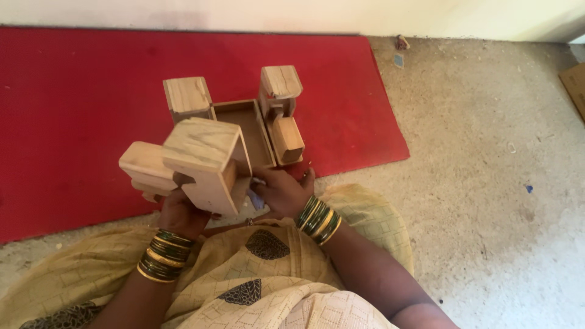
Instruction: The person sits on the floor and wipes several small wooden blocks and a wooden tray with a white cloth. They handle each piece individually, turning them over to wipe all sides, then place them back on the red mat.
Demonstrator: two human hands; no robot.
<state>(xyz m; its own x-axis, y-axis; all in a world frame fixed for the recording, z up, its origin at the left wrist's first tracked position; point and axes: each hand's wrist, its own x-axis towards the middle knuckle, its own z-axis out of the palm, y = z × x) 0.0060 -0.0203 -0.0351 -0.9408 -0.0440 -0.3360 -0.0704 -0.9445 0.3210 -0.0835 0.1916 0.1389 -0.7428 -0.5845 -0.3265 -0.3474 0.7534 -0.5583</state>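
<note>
My left hand grips a pale wooden piece, a blocky hollow shape with a smaller block sticking out to its left, and holds it up above my lap. My right hand is just to its right, fingers curled around a small pale scrap that I cannot make out, touching the piece's lower edge. Beyond them, on the red mat, stand a flat open wooden tray, a wooden block on its left and a taller wooden block piece on its right.
The red mat covers the left and middle of the speckled concrete floor. A white wall runs along the top. A cardboard corner shows at the right edge. My yellow patterned cloth fills the bottom.
</note>
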